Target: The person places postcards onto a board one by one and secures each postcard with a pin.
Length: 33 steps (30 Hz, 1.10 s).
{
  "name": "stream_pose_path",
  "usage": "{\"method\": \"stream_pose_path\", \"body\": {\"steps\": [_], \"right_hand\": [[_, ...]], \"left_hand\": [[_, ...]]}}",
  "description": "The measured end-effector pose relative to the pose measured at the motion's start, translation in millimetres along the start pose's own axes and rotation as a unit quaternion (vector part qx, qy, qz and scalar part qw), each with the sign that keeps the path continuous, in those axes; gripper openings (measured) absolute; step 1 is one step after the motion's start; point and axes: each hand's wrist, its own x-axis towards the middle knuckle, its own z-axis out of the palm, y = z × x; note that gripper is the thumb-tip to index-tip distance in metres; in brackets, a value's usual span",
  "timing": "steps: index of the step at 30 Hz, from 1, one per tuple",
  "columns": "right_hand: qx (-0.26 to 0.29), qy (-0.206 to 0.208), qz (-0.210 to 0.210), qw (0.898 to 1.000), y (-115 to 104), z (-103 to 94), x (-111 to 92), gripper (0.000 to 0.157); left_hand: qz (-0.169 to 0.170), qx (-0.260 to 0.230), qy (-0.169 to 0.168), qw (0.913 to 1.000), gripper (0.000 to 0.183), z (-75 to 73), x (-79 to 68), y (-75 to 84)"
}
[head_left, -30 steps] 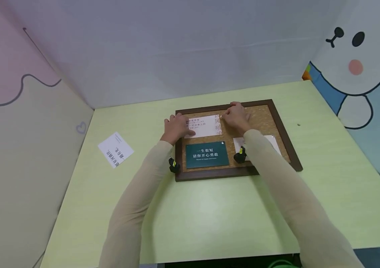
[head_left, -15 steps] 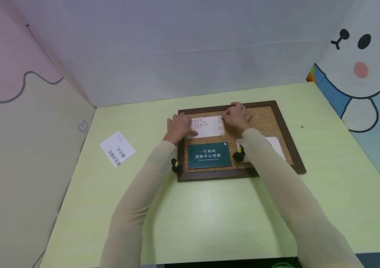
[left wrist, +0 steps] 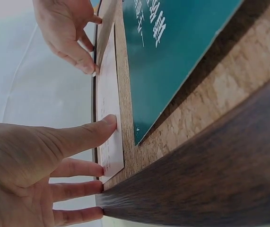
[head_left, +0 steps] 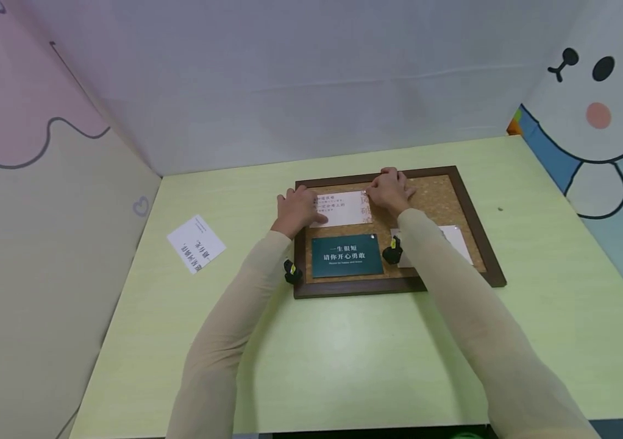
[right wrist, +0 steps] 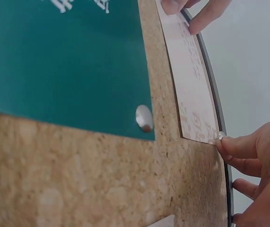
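Observation:
A white card with reddish print (head_left: pixel 344 208) lies on the upper left of a cork board (head_left: pixel 432 198) in a dark wooden frame. My left hand (head_left: pixel 296 210) presses the card's left end with its thumb, fingers stretched toward the frame, as the left wrist view shows. At the card's upper right corner my right hand (head_left: pixel 389 190) pinches a silver thumbtack (right wrist: pixel 221 135) between thumb and forefinger. Below sits a green card (head_left: pixel 347 256), with a round silver tack (right wrist: pixel 144 118) at its upper right corner. The right forearm partly covers another white card (head_left: pixel 456 241) at the lower right.
Left of the board, a loose white card (head_left: pixel 196 244) lies tilted on the pale green table (head_left: pixel 344 360). A small dark speck (head_left: pixel 500 209) is on the table at right. Pale walls with cartoon drawings stand behind and at both sides.
The head view has shifted slightly, so board and cards appear a little farther right. Both hands keep their places on the white card.

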Motion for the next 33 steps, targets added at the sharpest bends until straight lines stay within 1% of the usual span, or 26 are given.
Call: {"method": "stream_pose_path", "body": {"steps": [7, 12, 18, 27, 33], "right_hand": [[-0.007, -0.008, 0.000, 1.000, -1, 0.1, 1, 0.028], [-0.014, 0.006, -0.001, 1.000, -3, 2.1, 0, 0.029], [-0.010, 0.024, -0.012, 1.000, -5, 3.3, -3, 0.031], [-0.001, 0.043, -0.028, 0.999, -6, 10.0, -2, 0.025], [0.001, 0.054, -0.034, 0.998, -5, 10.4, -4, 0.024]], "left_hand": [[0.001, 0.000, -0.001, 1.0000, 0.046, -1.3, -0.9, -0.6], [0.000, 0.002, -0.001, 1.0000, 0.046, -1.3, -2.5, -0.4], [-0.001, 0.007, -0.002, 1.0000, 0.049, -1.6, -4.4, 0.3], [-0.003, 0.012, -0.001, 0.9999, 0.050, -3.1, -4.8, -2.5], [-0.005, 0.010, 0.000, 0.9999, 0.049, -2.9, -4.1, -1.2]]}}
